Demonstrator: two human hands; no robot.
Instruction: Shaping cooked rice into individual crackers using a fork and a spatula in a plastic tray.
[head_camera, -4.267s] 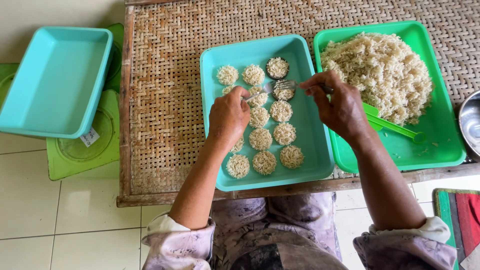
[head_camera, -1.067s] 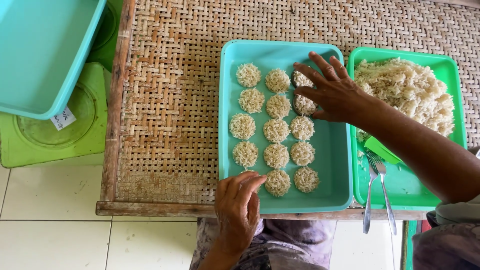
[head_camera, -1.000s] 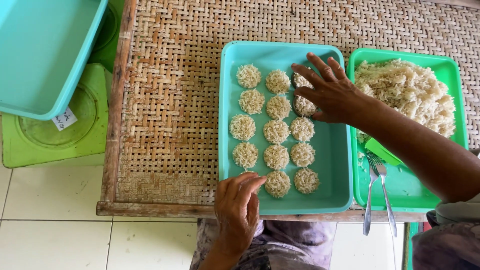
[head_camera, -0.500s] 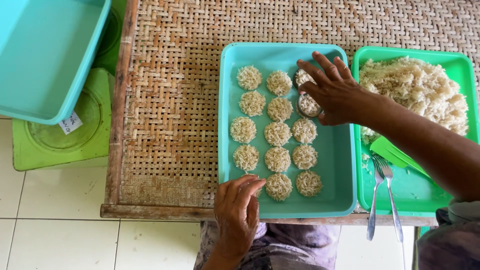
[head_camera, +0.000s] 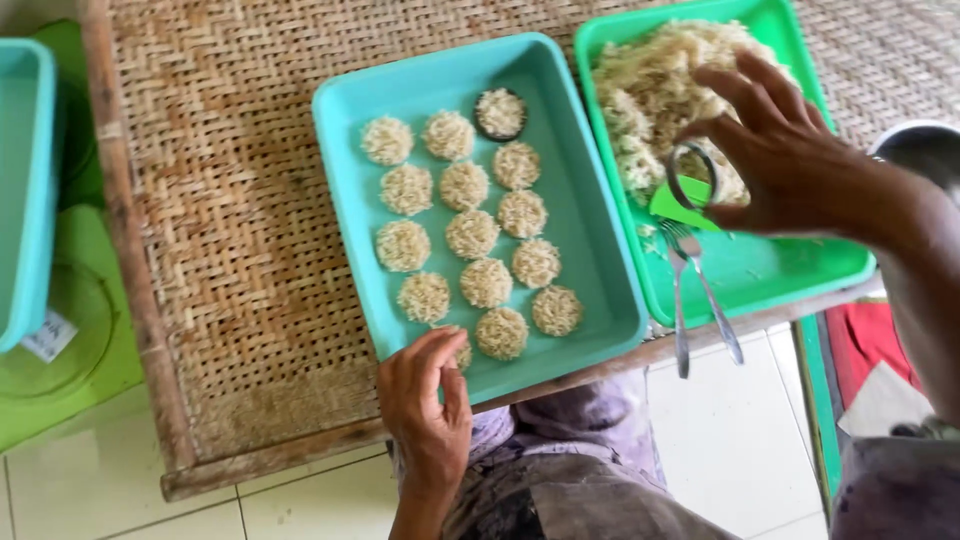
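Hidden and cut-off parts at the woven surface

The left hand (head_camera: 425, 405) covers part of one noodle disc (head_camera: 461, 352) at the teal tray's (head_camera: 585, 250) near edge; the right hand (head_camera: 790, 150), slightly blurred, hides some of the noodle heap (head_camera: 650, 95); the frame's left edge crops a second teal tray (head_camera: 25, 190).

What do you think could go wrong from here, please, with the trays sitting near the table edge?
1. The teal tray sits at the table's front edge under the left hand; a nudge might tip it and spill the cakes.
2. The forks overhang the edge from the green tray and could slide off.
3. The right hand holds a ring over the noodles; it might catch the forks.
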